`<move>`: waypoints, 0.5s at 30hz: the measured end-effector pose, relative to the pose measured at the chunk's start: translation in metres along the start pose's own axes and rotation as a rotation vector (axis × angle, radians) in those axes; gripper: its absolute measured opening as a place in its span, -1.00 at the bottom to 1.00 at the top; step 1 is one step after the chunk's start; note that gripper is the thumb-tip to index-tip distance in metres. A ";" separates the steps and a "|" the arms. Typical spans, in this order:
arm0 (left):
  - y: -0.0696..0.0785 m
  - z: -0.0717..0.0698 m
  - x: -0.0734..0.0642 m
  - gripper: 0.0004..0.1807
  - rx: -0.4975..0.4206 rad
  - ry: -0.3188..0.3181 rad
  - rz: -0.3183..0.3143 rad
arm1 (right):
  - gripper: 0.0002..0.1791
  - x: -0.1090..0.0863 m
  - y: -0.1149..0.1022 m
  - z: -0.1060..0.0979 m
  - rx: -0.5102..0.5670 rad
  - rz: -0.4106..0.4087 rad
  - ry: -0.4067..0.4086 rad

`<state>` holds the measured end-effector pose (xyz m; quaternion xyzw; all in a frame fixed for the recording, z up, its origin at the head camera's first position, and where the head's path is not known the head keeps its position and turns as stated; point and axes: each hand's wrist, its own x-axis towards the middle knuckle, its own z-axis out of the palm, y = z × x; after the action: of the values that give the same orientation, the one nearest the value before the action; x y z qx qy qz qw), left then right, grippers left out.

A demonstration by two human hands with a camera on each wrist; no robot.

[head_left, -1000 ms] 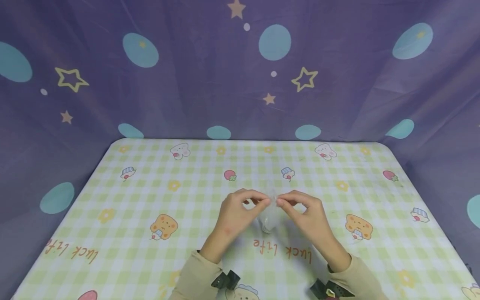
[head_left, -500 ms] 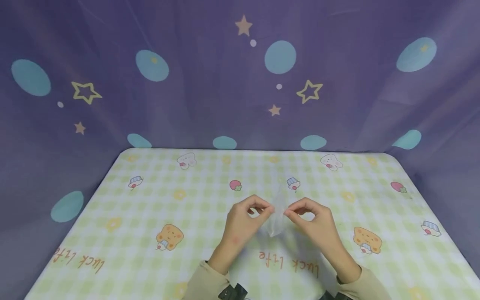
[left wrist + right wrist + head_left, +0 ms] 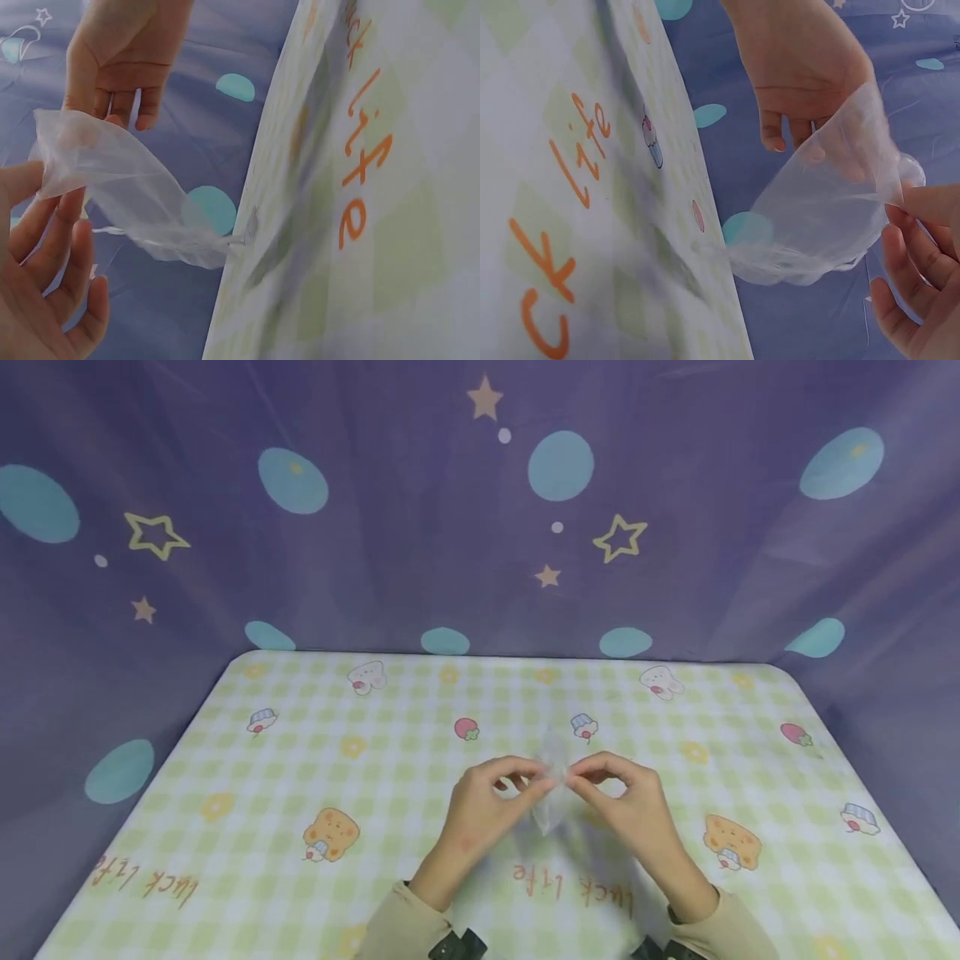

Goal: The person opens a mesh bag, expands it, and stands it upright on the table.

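A small, sheer whitish bag, see-through and soft, hangs between the hands over the near middle of the table. My left hand pinches one side of its mouth between thumb and index finger. On the opposite side, my right hand pinches the rim the same way. In the left wrist view the bag spreads wide at the mouth and narrows lower down, with a thin white cord beside it. The bag looks crumpled at its lower end in the right wrist view.
A green-and-white checked tablecloth with cartoon prints covers the table. Behind it and at the sides hangs a purple curtain with stars and blue ovals. Beige sleeves and dark wrist mounts are at the front.
The camera view has shifted slightly. Half a second ago the hands stood a bit farther apart; now the fingertips are closer together, both still pinching the bag.
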<state>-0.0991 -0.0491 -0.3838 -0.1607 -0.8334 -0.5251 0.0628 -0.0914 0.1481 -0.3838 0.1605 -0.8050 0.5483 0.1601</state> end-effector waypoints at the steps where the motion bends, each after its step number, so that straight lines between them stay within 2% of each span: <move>1: -0.001 0.000 0.002 -0.82 0.006 0.014 0.016 | -0.84 0.002 0.000 0.000 -0.001 0.000 -0.001; 4: -0.003 0.001 0.012 -0.90 0.034 0.062 0.054 | -0.85 0.007 0.002 0.001 -0.003 -0.013 -0.020; 7: -0.003 0.002 0.021 -0.92 0.041 0.078 0.061 | -0.83 0.013 0.003 0.002 -0.015 -0.015 -0.014; 15: -0.008 0.009 0.029 -0.95 0.000 0.040 -0.027 | -0.93 0.019 0.004 0.009 0.011 0.082 0.089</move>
<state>-0.1288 -0.0388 -0.3867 -0.1389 -0.8341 -0.5289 0.0723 -0.1108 0.1391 -0.3821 0.1037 -0.8000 0.5654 0.1721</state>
